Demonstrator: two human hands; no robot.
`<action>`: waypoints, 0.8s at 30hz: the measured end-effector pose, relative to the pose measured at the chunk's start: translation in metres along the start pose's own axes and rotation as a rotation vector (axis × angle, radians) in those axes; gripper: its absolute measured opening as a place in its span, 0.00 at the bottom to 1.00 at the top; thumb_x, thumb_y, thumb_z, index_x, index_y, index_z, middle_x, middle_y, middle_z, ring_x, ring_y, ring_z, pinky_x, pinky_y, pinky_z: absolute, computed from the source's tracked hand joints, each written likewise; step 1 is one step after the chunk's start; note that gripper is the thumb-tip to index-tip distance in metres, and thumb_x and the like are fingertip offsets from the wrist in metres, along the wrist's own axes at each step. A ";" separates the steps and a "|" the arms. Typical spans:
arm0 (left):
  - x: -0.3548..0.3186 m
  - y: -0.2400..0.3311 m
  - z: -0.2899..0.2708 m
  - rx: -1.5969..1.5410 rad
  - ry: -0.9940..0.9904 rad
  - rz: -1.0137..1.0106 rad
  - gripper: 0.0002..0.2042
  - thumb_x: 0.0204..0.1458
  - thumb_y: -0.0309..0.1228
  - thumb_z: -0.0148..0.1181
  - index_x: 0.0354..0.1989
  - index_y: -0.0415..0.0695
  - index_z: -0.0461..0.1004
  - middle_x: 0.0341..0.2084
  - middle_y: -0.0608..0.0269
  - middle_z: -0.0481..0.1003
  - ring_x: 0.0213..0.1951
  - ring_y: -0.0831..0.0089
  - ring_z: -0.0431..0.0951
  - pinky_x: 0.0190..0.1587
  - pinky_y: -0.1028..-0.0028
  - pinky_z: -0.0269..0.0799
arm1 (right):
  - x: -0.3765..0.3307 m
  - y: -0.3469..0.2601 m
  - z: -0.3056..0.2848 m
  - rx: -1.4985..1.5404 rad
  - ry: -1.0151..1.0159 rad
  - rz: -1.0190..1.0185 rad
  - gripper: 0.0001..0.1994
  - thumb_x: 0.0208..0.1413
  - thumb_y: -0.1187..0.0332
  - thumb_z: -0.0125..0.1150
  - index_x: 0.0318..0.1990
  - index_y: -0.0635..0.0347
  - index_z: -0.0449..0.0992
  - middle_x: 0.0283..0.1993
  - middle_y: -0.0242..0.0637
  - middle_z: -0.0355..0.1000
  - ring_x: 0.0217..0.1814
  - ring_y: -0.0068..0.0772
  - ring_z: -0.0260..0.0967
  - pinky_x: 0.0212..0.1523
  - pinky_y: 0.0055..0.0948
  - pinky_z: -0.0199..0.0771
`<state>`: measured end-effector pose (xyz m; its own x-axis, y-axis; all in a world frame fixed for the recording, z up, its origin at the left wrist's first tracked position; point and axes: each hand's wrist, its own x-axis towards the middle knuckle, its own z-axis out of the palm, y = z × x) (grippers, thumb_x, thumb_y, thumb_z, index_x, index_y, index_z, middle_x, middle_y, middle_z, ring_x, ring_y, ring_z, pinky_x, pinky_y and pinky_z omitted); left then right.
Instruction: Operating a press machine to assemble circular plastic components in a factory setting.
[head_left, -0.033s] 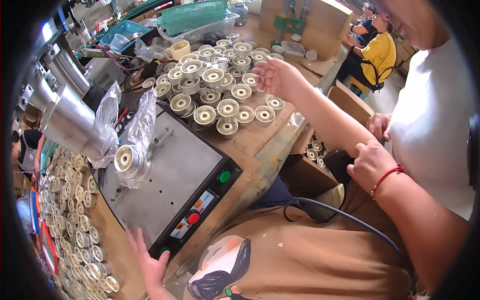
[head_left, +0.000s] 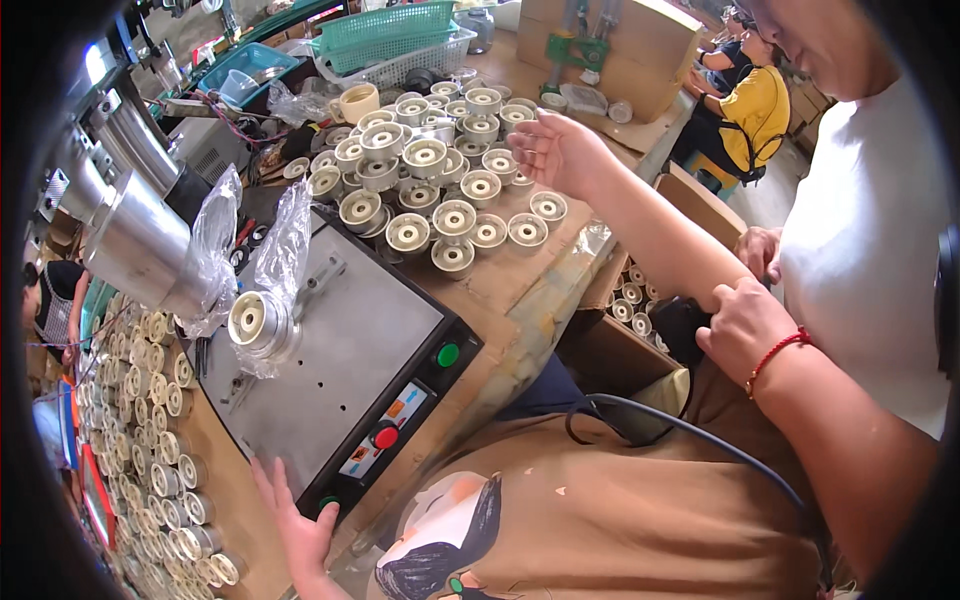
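Note:
My left hand (head_left: 300, 520) lies at the near corner of the press base plate (head_left: 330, 290), fingers spread, thumb at a green button (head_left: 329, 503). It holds nothing. My right hand (head_left: 565, 155) is raised beside the cluster of cream-and-metal wheel-shaped parts (head_left: 425, 157), palm in view, fingers loosely bent and apart. A co-worker's hand with a red bracelet (head_left: 750, 320) pinches at my right elbow; that person's other hand (head_left: 762, 250) is close behind. One wheel-shaped part (head_left: 252, 318) sits on the plate amid clear plastic film (head_left: 287, 240), below the metal press cylinder (head_left: 145, 245).
Many more such parts (head_left: 165, 480) stand in rows at the left. A red button (head_left: 385, 436) and another green button (head_left: 447, 355) are on the press front. A cardboard box (head_left: 640, 370) holds parts at the right. A dark cable (head_left: 690, 440) crosses my brown shirt.

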<state>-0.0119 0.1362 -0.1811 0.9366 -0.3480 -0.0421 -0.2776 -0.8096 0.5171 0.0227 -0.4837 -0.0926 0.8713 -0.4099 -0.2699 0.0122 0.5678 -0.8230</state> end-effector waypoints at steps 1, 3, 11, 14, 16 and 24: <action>0.000 -0.001 0.001 0.030 0.002 0.004 0.52 0.33 0.33 0.75 0.75 0.51 0.57 0.78 0.51 0.43 0.77 0.48 0.44 0.76 0.54 0.45 | 0.001 -0.004 0.000 -0.034 0.043 -0.015 0.18 0.71 0.56 0.48 0.52 0.61 0.73 0.48 0.40 0.79 0.50 0.39 0.74 0.54 0.39 0.74; -0.005 -0.005 -0.001 0.004 0.020 0.030 0.52 0.33 0.33 0.75 0.75 0.51 0.57 0.78 0.50 0.43 0.77 0.48 0.44 0.76 0.53 0.45 | -0.005 -0.017 -0.003 -0.026 0.051 -0.071 0.18 0.71 0.55 0.48 0.52 0.61 0.73 0.48 0.39 0.78 0.50 0.39 0.74 0.53 0.40 0.75; -0.001 0.009 -0.004 0.048 -0.010 0.031 0.53 0.33 0.32 0.76 0.75 0.50 0.57 0.78 0.51 0.44 0.77 0.48 0.45 0.75 0.54 0.46 | -0.019 -0.008 0.003 0.089 -0.026 -0.071 0.26 0.71 0.48 0.45 0.58 0.63 0.72 0.57 0.44 0.75 0.58 0.44 0.73 0.57 0.43 0.74; 0.000 0.011 -0.004 0.081 0.002 0.044 0.53 0.32 0.32 0.77 0.74 0.50 0.57 0.78 0.51 0.44 0.77 0.48 0.45 0.75 0.54 0.47 | -0.025 -0.018 0.015 -0.088 -0.126 -0.061 0.27 0.70 0.47 0.47 0.61 0.63 0.71 0.59 0.44 0.74 0.61 0.42 0.72 0.59 0.42 0.73; 0.001 0.011 -0.006 0.161 0.019 0.026 0.54 0.31 0.32 0.77 0.74 0.49 0.57 0.78 0.51 0.45 0.77 0.48 0.45 0.75 0.53 0.47 | -0.023 -0.020 0.017 -0.205 -0.159 -0.068 0.27 0.70 0.48 0.50 0.61 0.63 0.72 0.59 0.43 0.75 0.62 0.39 0.72 0.59 0.39 0.73; 0.000 0.027 -0.024 0.301 -0.028 0.099 0.45 0.44 0.39 0.73 0.72 0.40 0.59 0.73 0.37 0.53 0.74 0.44 0.51 0.75 0.52 0.47 | -0.023 0.010 0.014 -1.295 -0.147 -0.737 0.13 0.62 0.64 0.64 0.49 0.63 0.81 0.39 0.39 0.80 0.42 0.25 0.75 0.46 0.30 0.76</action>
<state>-0.0144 0.1254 -0.1469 0.8968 -0.4414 -0.0302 -0.4216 -0.8733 0.2442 0.0096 -0.4585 -0.0879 0.9043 -0.1969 0.3788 0.0962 -0.7704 -0.6302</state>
